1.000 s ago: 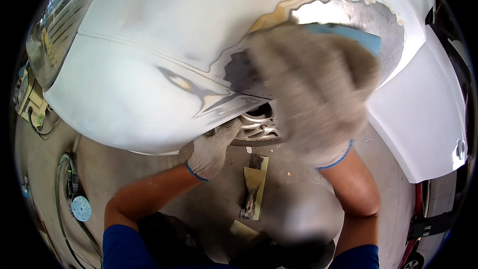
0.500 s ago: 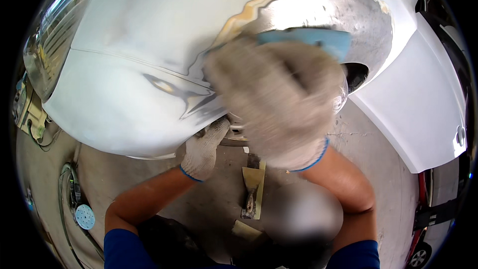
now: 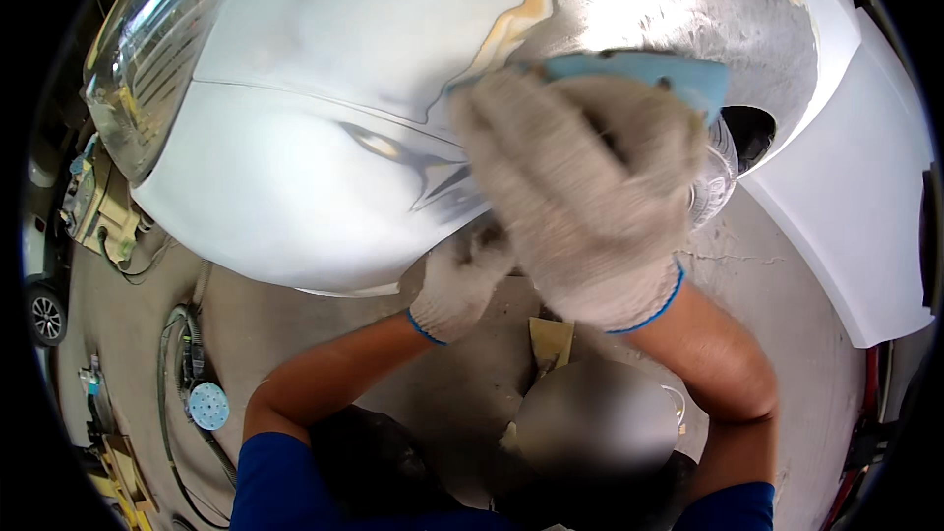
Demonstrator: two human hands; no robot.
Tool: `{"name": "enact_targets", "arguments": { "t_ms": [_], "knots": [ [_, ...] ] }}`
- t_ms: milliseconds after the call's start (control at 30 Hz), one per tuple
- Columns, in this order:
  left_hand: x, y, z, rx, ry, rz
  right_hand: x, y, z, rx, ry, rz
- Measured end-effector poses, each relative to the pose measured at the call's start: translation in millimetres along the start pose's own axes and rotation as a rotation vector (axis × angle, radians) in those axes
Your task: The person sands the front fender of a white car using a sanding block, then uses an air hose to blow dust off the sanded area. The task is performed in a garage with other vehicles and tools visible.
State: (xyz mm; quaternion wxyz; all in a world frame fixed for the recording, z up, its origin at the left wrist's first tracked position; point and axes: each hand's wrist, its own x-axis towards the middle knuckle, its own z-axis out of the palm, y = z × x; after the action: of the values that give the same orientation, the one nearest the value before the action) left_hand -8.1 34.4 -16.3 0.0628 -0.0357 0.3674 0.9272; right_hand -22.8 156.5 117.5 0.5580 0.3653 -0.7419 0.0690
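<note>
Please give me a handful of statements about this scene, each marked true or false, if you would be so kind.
1. The right hand holds a light-blue piece. True.
2. The left hand is bare. False: it wears a pale knit glove.
3. The bare-metal patch has a yellowish band along part of its edge. True.
4. The headlight is to the right of that patch. False: it is to the left.
5. A round, light-blue disc is left of both hands. True.
</note>
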Motion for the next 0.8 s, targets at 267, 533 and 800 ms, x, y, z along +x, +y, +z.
{"name": "enact_targets", "arguments": {
  "t_ms": [267,533,800],
  "knots": [
    [-42.6,81.4,37.1,1.569,-0.607,1.293,-32.6,30.5,-49.1,-0.046,0.003,0.123],
    [-6.1,132.7,88.6,2.12,-0.362,1.743,-70.4,44.5,-53.2,0.269,0.019,0.511],
    [-31.5,180.8,79.6,1.976,-0.909,1.713,-46.9,30.6,-72.1,0.505,-0.029,0.919]
  ]
}}
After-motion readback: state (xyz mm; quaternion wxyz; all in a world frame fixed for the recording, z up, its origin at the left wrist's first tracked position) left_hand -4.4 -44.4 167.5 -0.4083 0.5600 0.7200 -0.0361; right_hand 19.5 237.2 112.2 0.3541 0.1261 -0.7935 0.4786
